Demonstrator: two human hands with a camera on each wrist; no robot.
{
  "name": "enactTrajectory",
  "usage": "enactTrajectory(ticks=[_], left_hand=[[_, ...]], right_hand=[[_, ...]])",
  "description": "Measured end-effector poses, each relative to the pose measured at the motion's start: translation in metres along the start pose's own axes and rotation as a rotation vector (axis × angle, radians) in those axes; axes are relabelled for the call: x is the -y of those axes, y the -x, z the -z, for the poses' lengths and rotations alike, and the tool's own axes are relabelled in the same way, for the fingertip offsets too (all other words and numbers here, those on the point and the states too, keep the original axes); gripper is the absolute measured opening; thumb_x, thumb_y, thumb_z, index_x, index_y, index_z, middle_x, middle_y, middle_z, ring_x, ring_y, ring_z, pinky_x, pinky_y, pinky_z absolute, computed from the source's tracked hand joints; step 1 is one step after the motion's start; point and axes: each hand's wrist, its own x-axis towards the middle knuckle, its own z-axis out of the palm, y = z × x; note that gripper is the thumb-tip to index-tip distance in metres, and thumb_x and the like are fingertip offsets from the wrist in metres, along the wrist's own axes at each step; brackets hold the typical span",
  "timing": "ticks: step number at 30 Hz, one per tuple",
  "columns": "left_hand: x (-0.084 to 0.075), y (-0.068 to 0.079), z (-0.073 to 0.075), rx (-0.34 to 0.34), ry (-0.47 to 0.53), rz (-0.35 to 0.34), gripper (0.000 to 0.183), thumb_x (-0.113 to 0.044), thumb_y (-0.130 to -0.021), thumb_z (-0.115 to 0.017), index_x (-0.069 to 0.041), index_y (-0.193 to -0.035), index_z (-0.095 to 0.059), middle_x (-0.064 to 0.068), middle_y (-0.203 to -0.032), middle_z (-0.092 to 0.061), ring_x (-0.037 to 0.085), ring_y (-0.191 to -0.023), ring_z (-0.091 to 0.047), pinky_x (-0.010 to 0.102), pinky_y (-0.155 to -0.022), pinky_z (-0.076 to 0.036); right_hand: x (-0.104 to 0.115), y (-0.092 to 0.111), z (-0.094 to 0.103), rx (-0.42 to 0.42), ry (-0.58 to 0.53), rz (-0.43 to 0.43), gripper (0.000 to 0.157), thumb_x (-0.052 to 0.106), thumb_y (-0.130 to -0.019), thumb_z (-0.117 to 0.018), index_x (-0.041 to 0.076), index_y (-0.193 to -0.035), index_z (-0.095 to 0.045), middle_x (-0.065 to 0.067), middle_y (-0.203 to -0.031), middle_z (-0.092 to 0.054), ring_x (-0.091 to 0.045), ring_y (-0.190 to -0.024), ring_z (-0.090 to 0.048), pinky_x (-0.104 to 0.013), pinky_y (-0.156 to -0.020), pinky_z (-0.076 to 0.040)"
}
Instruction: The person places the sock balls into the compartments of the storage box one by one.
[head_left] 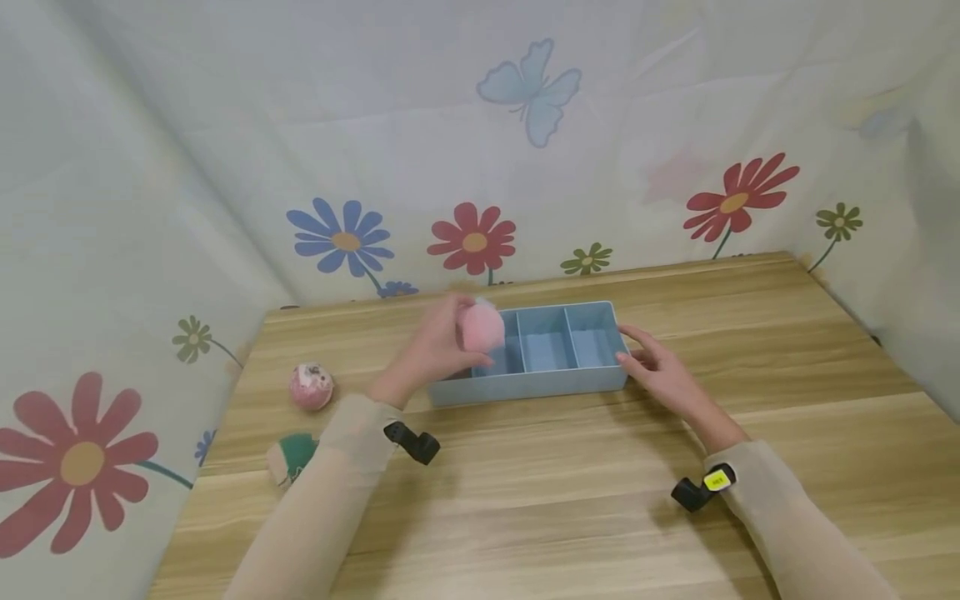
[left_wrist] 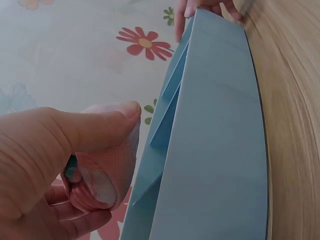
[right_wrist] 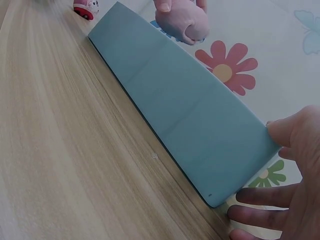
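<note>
A rolled-up pink sock (head_left: 482, 327) is gripped between the thumb and fingers of my left hand (head_left: 435, 337), above the left part of a light blue divided box (head_left: 528, 385). In the left wrist view the sock (left_wrist: 112, 170) shows ribbed, folded knit with a pale patch and a bit of teal. My right hand (head_left: 660, 371) holds the box's right end, thumb at the near rim and index finger at the far corner. From the right wrist, the other fingers (right_wrist: 262, 197) lie along the end wall. The two right-hand compartments hold nothing.
On the wooden table (head_left: 525, 500), left of the box, lies a pink and white patterned ball-shaped bundle (head_left: 311, 386). Nearer, a green and beige bundle (head_left: 294, 454) is partly covered by my left sleeve. A flower-printed curtain (head_left: 405, 150) stands behind the table.
</note>
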Motion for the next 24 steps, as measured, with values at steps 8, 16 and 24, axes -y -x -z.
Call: enactTrajectory(ticks=[8, 16, 24], left_hand=[[-0.005, -0.008, -0.015, 0.045, 0.003, 0.009, 0.083, -0.018, -0.062, -0.087, -0.003, -0.128, -0.039, 0.012, -0.127, -0.044, 0.027, -0.113, -0.038, 0.047, -0.094, -0.038], [-0.003, -0.01, -0.025, 0.073, -0.012, -0.006, 0.082, -0.02, -0.064, -0.086, -0.003, -0.129, -0.039, 0.012, -0.127, -0.044, 0.026, -0.115, -0.038, 0.047, -0.094, -0.038], [0.001, -0.013, -0.03, 0.094, -0.035, 0.0, 0.08, -0.021, -0.066, -0.085, -0.005, -0.129, -0.04, 0.009, -0.126, -0.045, 0.025, -0.114, -0.038, 0.046, -0.094, -0.04]], right_hand=[[-0.017, -0.006, -0.001, -0.006, 0.016, -0.002, 0.06, 0.038, -0.096, -0.049, 0.019, -0.147, -0.026, -0.027, -0.136, -0.04, -0.044, -0.122, -0.04, -0.059, -0.093, -0.037], [-0.015, -0.005, -0.001, -0.004, 0.0, 0.008, 0.059, 0.033, -0.096, -0.049, 0.018, -0.148, -0.025, -0.029, -0.128, -0.047, -0.042, -0.118, -0.044, -0.056, -0.091, -0.039], [-0.002, -0.001, 0.001, 0.007, -0.007, -0.015, 0.057, 0.026, -0.098, -0.048, 0.012, -0.147, -0.024, -0.032, -0.132, -0.041, -0.045, -0.12, -0.041, -0.058, -0.092, -0.037]])
